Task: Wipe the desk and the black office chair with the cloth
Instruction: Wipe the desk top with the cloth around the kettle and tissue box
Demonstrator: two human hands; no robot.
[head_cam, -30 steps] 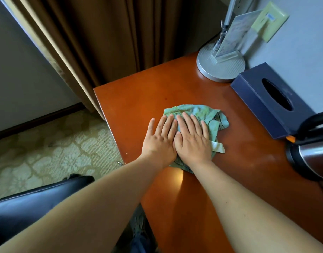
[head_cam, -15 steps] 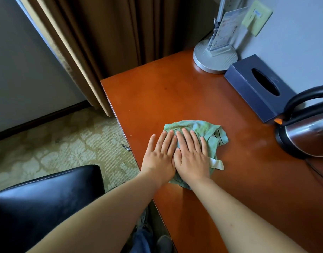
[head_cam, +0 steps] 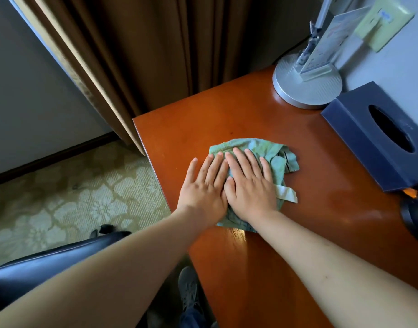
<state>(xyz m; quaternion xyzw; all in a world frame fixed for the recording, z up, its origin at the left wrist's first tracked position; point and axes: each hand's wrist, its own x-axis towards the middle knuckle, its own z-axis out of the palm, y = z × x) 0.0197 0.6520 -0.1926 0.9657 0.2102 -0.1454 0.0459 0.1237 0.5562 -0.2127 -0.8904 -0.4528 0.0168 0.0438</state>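
Observation:
A crumpled green cloth (head_cam: 271, 150) lies on the reddish-brown wooden desk (head_cam: 226, 114), near its left edge. My left hand (head_cam: 203, 185) and my right hand (head_cam: 250, 185) lie side by side on it, fingers straight, pressing it flat against the desk top. The left hand's outer fingers reach past the cloth onto bare wood. A white label strip of the cloth sticks out at the right. The black office chair (head_cam: 49, 268) shows at the lower left, partly hidden behind my left forearm.
A silver lamp base (head_cam: 307, 91) with a card stand sits at the desk's far corner. A dark blue tissue box (head_cam: 359, 140) lies along the wall, and a kettle (head_cam: 413, 218) stands at the right edge. Brown curtains hang behind; patterned carpet lies to the left.
Both hands have pushed the cloth away from me, toward the far left corner of the desk, after drawing it back half a second ago. The view has tilted with them.

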